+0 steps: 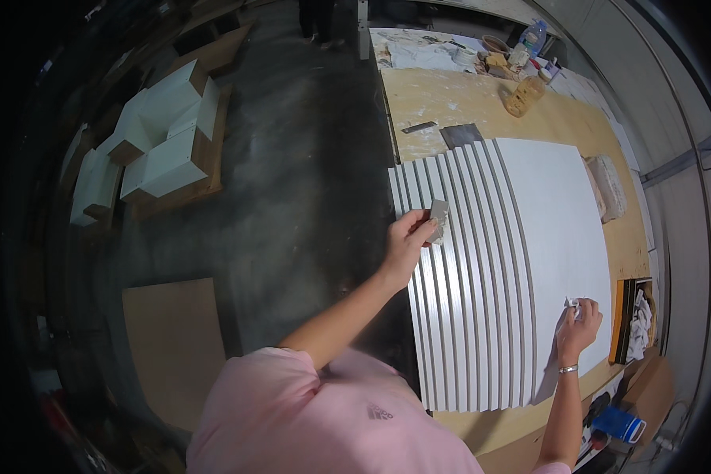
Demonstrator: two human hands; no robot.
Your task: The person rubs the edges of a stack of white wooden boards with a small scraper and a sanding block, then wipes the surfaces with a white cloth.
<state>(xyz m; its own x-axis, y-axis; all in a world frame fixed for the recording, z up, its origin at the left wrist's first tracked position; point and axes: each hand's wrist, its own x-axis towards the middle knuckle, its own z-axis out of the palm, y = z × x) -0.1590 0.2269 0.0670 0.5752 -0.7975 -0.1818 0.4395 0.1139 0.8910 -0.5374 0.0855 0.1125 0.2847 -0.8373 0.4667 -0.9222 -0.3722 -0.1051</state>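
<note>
My left hand (409, 242) grips a small grey rectangular block (439, 219), which looks like a sanding sponge with pale smears on it. It hovers over or touches the near-left part of a stack of white panels (468, 316); I cannot tell which. These long panels overlap like steps, with their edges showing as grey lines. The topmost panel (565, 213) lies broad and flat on the right. Over that panel, my right hand (579, 328) is closed on a crumpled white cloth or tissue (573, 305). A metal bracelet circles the right wrist.
The panels rest on a wooden workbench (450, 91). Beyond them lie a dark flat sheet (460, 135), a scraper-like strip (419, 126) and a bottle of amber liquid (528, 93). A box of white rags (636, 320) stands right. White cabinet parts (162, 134) occupy the floor left.
</note>
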